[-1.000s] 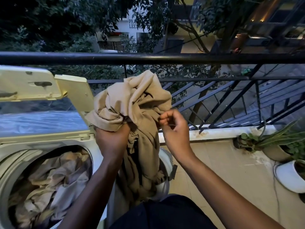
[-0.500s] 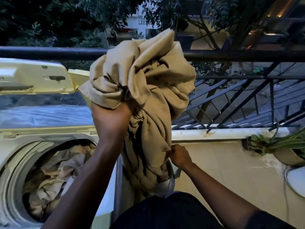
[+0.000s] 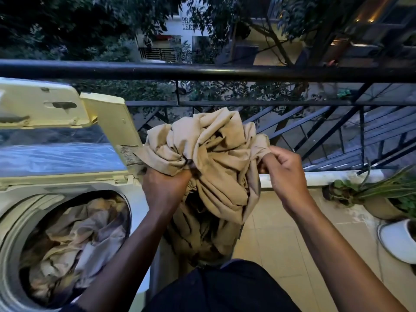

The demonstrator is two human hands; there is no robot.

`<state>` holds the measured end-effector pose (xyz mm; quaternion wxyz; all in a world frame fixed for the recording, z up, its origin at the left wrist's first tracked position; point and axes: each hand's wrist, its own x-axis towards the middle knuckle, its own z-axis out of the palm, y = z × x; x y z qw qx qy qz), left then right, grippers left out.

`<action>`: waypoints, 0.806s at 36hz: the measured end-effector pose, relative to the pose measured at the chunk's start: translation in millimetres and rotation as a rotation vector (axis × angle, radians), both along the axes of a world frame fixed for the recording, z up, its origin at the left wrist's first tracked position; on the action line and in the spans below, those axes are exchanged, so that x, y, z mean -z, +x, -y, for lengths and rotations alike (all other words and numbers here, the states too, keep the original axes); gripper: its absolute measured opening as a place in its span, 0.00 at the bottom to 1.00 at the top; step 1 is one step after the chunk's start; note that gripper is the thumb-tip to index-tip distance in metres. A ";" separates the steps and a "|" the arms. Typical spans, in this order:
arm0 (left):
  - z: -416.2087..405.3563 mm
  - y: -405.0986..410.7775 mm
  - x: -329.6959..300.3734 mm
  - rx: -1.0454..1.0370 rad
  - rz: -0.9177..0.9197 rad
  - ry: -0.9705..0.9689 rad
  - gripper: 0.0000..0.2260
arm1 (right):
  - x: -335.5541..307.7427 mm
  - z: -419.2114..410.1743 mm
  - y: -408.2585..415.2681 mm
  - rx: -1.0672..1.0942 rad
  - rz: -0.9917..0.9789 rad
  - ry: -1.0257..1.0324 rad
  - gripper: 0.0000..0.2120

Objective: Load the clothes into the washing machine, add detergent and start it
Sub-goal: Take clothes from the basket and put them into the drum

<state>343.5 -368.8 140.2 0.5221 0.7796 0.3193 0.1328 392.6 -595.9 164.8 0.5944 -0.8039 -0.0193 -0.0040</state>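
The left hand (image 3: pixel 165 188) is gripping a bunched beige cloth (image 3: pixel 216 158) and the right hand (image 3: pixel 282 174) is pinching its edge — held just right of the washing machine (image 3: pixel 20 212), whose open drum is holding what look like more clothes (image 3: pixel 74 242).

cloth (image 3: pixel 216 158) hides left fingers, drum (image 3: pixel 13 233) cropped left

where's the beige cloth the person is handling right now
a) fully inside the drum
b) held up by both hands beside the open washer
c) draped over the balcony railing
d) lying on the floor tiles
b: the left hand grips the bunched beige cloth and the right hand pinches its edge, right of the open washing machine.
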 end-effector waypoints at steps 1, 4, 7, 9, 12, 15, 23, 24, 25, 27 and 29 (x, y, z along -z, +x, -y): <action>-0.6 0.4 0.5 0.005 -0.013 0.010 0.36 | -6.2 0.4 -1.2 0.001 0.013 0.049 0.15; -3.6 2.0 1.0 0.027 -0.062 0.048 0.41 | -21.4 -1.1 -4.0 -0.012 0.053 0.176 0.14; -9.2 3.5 5.8 0.068 -0.081 0.014 0.42 | -27.5 -8.9 -5.2 -0.033 0.026 0.275 0.14; -13.3 4.0 7.0 0.108 -0.063 -0.030 0.44 | -21.9 -18.0 -3.4 -0.064 -0.017 0.289 0.12; -17.8 4.9 5.5 0.289 0.025 -0.148 0.41 | -8.2 -34.6 -1.3 -0.162 -0.075 0.248 0.17; -18.3 4.3 -5.2 0.593 0.090 -0.234 0.38 | 2.1 -50.6 -3.0 -0.292 -0.183 0.271 0.20; -6.1 11.2 -11.5 0.586 0.153 0.064 0.46 | 3.7 -75.0 -15.3 -0.416 -0.335 0.316 0.44; -5.8 13.4 -10.4 0.544 0.142 0.089 0.47 | 2.1 -74.9 -15.1 -0.421 -0.344 0.331 0.42; -5.1 14.9 -10.4 0.513 0.127 0.112 0.48 | -2.0 -71.9 -14.4 -0.438 -0.362 0.392 0.37; -5.5 17.8 -8.2 0.436 0.123 0.133 0.47 | -10.1 -63.5 -12.0 -0.488 -0.402 0.537 0.28; -6.3 19.7 -3.5 0.339 0.145 0.103 0.42 | -15.5 -54.8 -9.4 -0.519 -0.386 0.520 0.29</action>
